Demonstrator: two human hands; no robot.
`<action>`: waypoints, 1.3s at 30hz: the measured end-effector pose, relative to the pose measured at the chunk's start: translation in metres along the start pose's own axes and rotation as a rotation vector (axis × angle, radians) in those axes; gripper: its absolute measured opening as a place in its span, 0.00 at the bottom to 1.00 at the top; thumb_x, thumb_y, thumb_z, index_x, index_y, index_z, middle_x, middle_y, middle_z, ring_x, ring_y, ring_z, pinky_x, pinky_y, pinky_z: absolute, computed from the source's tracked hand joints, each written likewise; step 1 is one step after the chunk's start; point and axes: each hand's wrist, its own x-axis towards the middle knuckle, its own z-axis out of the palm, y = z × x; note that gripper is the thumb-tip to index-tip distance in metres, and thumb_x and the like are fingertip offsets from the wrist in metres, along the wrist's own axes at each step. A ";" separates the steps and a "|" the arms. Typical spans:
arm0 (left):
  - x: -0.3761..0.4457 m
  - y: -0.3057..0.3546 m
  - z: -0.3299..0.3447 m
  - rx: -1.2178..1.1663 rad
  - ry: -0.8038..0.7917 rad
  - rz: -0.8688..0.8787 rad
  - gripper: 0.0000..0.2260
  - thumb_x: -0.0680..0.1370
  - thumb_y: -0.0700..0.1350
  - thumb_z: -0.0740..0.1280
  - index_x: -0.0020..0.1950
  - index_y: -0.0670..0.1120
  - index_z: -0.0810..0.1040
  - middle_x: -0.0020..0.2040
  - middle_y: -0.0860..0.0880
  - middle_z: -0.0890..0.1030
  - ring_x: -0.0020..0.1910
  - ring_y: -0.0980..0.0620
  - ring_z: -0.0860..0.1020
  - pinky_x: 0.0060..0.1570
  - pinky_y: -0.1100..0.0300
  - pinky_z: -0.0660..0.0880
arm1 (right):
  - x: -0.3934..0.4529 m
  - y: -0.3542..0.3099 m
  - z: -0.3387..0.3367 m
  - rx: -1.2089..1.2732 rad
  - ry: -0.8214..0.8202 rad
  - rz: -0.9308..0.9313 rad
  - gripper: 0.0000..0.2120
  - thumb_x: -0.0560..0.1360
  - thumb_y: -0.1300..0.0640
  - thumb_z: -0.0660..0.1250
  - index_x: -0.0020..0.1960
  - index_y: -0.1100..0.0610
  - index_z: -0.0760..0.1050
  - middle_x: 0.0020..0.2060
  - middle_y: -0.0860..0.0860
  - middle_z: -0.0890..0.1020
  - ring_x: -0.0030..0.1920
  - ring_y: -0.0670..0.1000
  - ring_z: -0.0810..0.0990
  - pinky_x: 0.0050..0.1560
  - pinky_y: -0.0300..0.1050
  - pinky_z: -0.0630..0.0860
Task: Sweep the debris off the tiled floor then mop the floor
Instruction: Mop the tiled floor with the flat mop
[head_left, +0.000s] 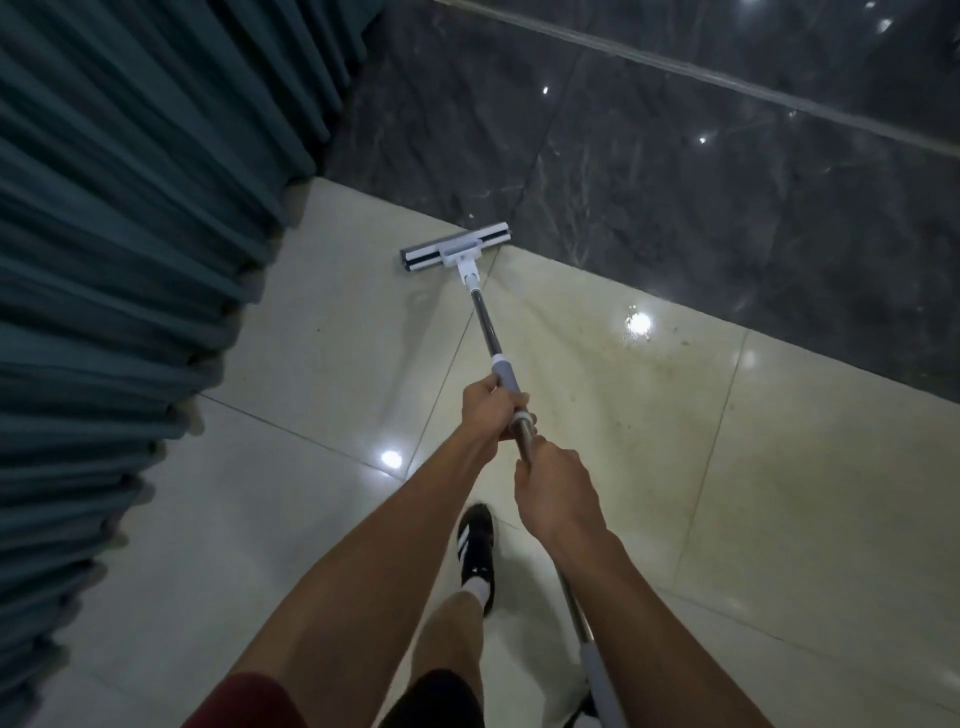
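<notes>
- Tiled floor (649, 467): pale glossy tiles, lamp glare on them; a dark marble band (675, 182) borders the far side. Looks like the mopping stage; the sheen near the mop suggests wet tile, though I can't be sure.
- Teal curtain (119, 249): hangs in folds along the left, hem at floor level, apart from the mop.
- Mop (485, 322): long axis runs from the person's body out and slightly left, toward the marble edge. Held low and slanted, likely so the head lies flat.
- Left hand (491, 408): wrapped tight round the grey sleeve on the shaft, the forward grip, probably steering.
- Right hand (553, 493): clamped on the bare metal shaft just behind the left; 2 close grips suit a push-pull stroke.
- Mop head (454, 251): flat on the pale tile, crosswise to the shaft, touching the marble border.
- Shoe (475, 551): 1 black striped one, planted behind the hands.
- Specks (675, 332): faint brownish marks right of the mop.
</notes>
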 end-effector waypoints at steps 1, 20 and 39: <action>0.013 0.014 -0.005 0.008 0.001 0.006 0.08 0.76 0.32 0.72 0.55 0.37 0.78 0.42 0.37 0.81 0.33 0.41 0.82 0.38 0.48 0.83 | 0.013 -0.014 -0.003 0.012 0.010 -0.003 0.13 0.83 0.54 0.58 0.63 0.58 0.74 0.50 0.55 0.80 0.44 0.54 0.80 0.40 0.44 0.73; 0.112 0.096 -0.023 0.067 -0.040 0.036 0.13 0.78 0.33 0.70 0.62 0.39 0.76 0.41 0.42 0.80 0.32 0.42 0.81 0.39 0.45 0.84 | 0.086 -0.075 -0.029 0.482 -0.173 0.037 0.16 0.81 0.54 0.60 0.67 0.47 0.69 0.45 0.54 0.80 0.36 0.53 0.83 0.26 0.39 0.77; 0.042 -0.043 -0.004 0.356 -0.014 0.053 0.14 0.79 0.39 0.71 0.62 0.39 0.73 0.50 0.37 0.80 0.38 0.41 0.84 0.40 0.46 0.85 | -0.040 0.043 0.053 0.315 -0.107 0.028 0.25 0.84 0.52 0.53 0.80 0.49 0.52 0.57 0.57 0.79 0.48 0.59 0.82 0.48 0.57 0.82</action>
